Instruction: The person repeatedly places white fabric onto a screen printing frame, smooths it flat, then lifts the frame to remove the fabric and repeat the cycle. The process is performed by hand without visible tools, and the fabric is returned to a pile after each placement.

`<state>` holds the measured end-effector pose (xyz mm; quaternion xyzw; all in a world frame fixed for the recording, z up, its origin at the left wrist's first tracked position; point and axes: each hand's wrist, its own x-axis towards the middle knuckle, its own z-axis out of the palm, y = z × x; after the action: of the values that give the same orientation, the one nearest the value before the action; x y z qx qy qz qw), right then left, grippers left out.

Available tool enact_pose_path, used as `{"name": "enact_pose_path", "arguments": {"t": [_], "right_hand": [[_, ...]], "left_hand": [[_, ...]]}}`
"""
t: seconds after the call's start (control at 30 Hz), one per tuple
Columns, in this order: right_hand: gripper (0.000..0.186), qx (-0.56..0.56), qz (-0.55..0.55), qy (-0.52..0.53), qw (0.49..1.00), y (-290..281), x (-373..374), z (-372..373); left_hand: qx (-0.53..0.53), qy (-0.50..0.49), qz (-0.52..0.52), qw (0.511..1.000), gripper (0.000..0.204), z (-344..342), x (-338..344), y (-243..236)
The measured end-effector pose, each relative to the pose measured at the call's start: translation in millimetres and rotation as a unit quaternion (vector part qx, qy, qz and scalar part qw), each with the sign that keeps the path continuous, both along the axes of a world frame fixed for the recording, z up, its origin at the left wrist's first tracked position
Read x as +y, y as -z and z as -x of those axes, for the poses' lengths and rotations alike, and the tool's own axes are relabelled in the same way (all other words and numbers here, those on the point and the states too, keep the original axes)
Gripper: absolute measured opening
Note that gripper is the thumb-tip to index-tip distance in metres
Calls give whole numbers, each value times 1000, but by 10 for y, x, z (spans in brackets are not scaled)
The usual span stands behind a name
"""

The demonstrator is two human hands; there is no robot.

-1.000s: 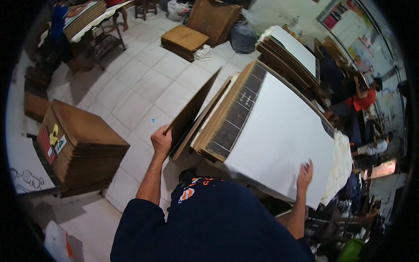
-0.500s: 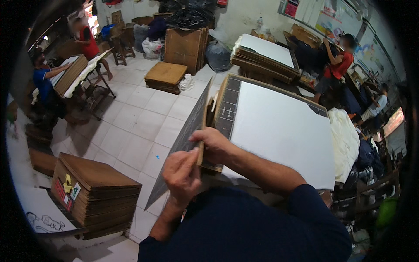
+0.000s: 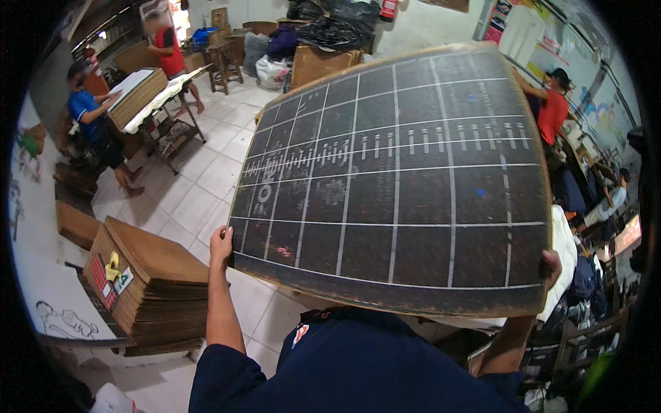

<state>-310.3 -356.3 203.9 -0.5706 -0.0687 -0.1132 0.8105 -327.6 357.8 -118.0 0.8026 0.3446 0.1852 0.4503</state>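
Note:
I hold a large dark board (image 3: 420, 193) with a pale grid and worn brown edges, spread out in front of me and covering most of the stack behind it. My left hand (image 3: 222, 242) grips the board's left edge near its lower corner, with the thumb showing on the edge. My right hand (image 3: 549, 267) grips the lower right edge, its fingers partly hidden behind the board. Beyond the board's right side, white cloth (image 3: 561, 224) hangs down, and a sliver of white sheet (image 3: 475, 322) shows under the board's bottom edge.
A pile of brown boards (image 3: 155, 268) stands at my lower left on the tiled floor (image 3: 193, 189). A person in blue (image 3: 89, 117) and one in red (image 3: 169, 45) stand at a table (image 3: 182, 96). Another person in red (image 3: 551, 110) works behind at the right. Bags (image 3: 323, 31) lie along the wall.
The board was steep at the stack's left side with both my hands together on it; it is now raised and swung rightward over the white-topped stack, my hands apart at opposite edges.

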Motion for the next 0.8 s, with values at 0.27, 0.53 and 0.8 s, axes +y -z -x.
{"name": "enact_pose_path", "arguments": {"t": [0.27, 0.53, 0.8], "right_hand": [[39, 84, 217, 113, 966, 59, -1352, 693], [31, 116, 151, 464, 865, 744, -2198, 1263], [56, -156, 517, 594, 597, -938, -1913, 936]], "left_hand": [[-220, -3, 363, 905, 31, -983, -1169, -779], [-195, 98, 267, 939, 32, -1339, -2124, -1425], [-420, 222, 397, 785, 22, -1434, -2271, -2480]]}}
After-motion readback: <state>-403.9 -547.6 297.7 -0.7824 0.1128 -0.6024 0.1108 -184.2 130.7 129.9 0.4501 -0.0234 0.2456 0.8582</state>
